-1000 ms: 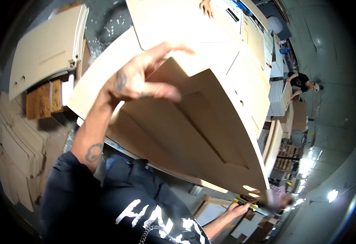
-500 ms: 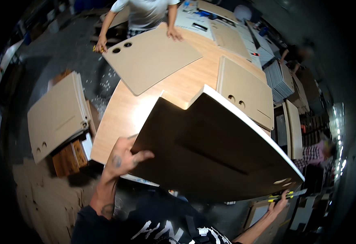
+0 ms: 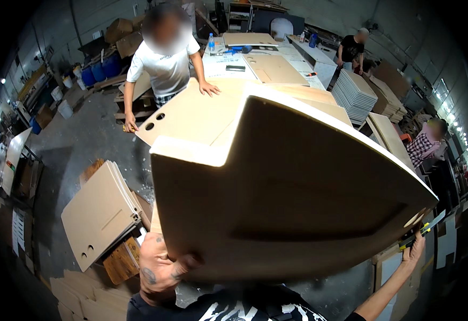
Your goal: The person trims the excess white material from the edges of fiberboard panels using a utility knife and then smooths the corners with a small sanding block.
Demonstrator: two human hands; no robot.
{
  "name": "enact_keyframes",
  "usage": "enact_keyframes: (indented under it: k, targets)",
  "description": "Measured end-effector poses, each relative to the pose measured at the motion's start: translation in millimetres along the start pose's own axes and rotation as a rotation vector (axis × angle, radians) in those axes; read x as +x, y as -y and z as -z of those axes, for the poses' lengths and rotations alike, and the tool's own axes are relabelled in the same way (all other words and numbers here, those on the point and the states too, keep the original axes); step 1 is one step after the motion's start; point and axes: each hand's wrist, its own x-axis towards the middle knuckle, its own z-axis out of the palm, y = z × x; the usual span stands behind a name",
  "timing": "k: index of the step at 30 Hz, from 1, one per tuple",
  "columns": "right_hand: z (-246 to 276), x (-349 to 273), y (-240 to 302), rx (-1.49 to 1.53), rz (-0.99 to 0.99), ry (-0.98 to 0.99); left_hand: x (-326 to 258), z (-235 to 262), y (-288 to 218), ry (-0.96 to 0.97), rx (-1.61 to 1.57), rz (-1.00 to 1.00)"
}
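A large panel (image 3: 298,182) is held up tilted before me, its shaded brown face toward me. It has a pale edge, a stepped notch at the upper left and a shallow recessed shape. My left hand (image 3: 161,262) grips its lower left edge, thumb across the near face. At the far right corner, beside holes in the panel, my right hand (image 3: 416,247) is closed round a yellow-and-black utility knife (image 3: 425,229) with its blade out. That hand also seems to support the corner, though its hidden fingers leave the exact contact unclear.
Across the table, a person (image 3: 164,69) in a white shirt has both hands at another tan panel (image 3: 183,117) with round holes. Stacked panels (image 3: 100,208) stand at the left. More board stacks (image 3: 354,96) and two other people are at the right.
The panel has risen and tilted up, now hiding more of the table. My right hand has moved up and outward with the knife. My view has lifted, showing more of the room.
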Motion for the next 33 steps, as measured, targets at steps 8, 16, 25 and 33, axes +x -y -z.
enact_keyframes:
  k: [8,16,25,33]
  targets:
    - [17.8,-1.0,3.6,0.023,0.007,0.049,-17.4,6.9,-7.9,-0.012,0.019,-0.007]
    - [44.2,6.7,-8.0,0.018,0.072,0.049,-31.5,12.7,-11.7,0.038,-0.015,0.083]
    - [38.4,-4.4,0.4,0.01,0.076,0.026,-55.7,23.4,-6.2,-0.137,0.19,0.049]
    - [-16.2,-33.2,26.6,-0.001,0.167,-0.059,-103.0,114.6,69.9,-0.182,0.065,-0.015]
